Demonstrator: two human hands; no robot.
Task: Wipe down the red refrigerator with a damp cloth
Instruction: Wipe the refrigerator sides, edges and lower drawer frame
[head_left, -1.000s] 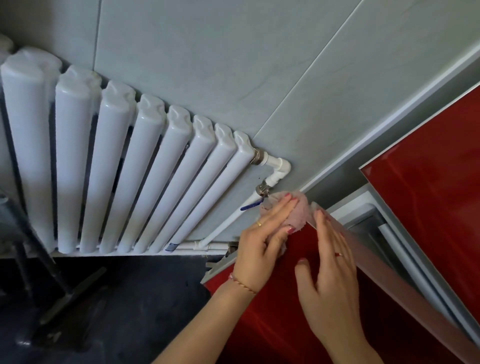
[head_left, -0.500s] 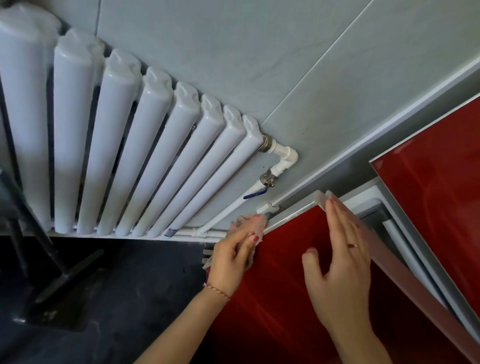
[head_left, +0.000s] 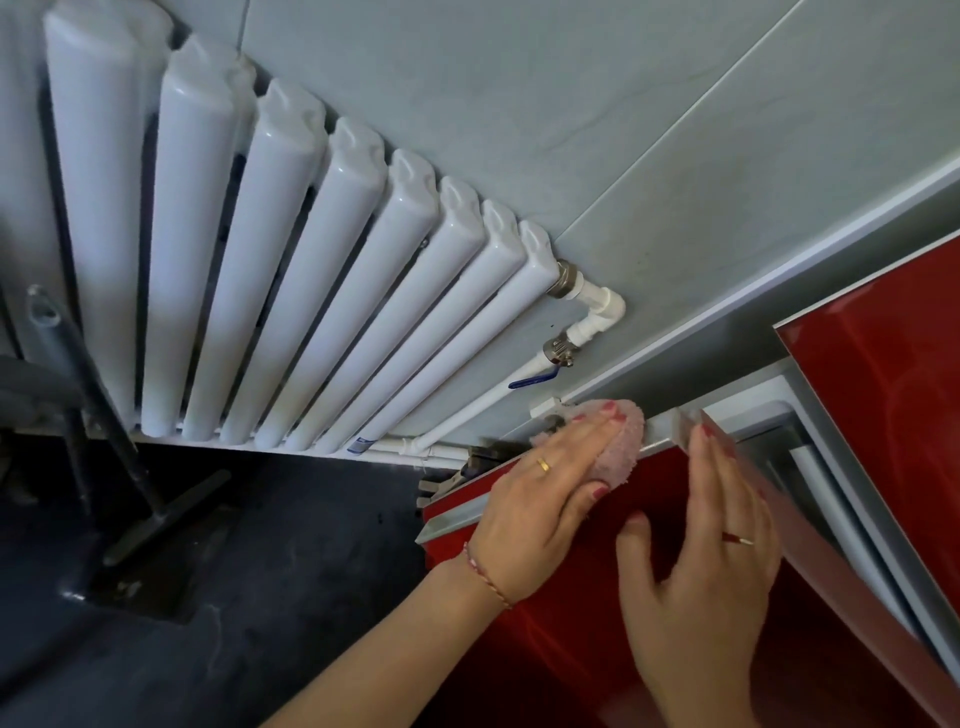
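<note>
1. Radiator (head_left: 291, 291), white, wall-mounted: one unit, nine columns counted in view, the leftmost cut by the frame edge. Pipe with blue-handled valve (head_left: 535, 380) at its right end: one.
2. Left hand (head_left: 545, 499): one, fingers flat and spread, palm pressing the cloth down; not curled round it. Ring on one finger, thread bracelet at the wrist.
3. Cloth (head_left: 621, 444), pink, fluffy: one, pinned under the left fingertips on the top edge of the red door, near the door's far corner.
4. Red refrigerator door (head_left: 571, 623), open: one. Its top edge is the long axis that matters; it runs from lower left up to the right, ending at the corner just beyond the cloth. A likely next stroke follows this line.
5. Right hand (head_left: 701, 587): one, empty, fingers extended along the door's angled side edge, apparently steadying it. Ring on one finger. Hands are apart, close side by side; the left is the nearer to the cloth and holds it.
6. Second red panel (head_left: 883, 415), upper right: one, well apart from both hands, untouched.
</note>
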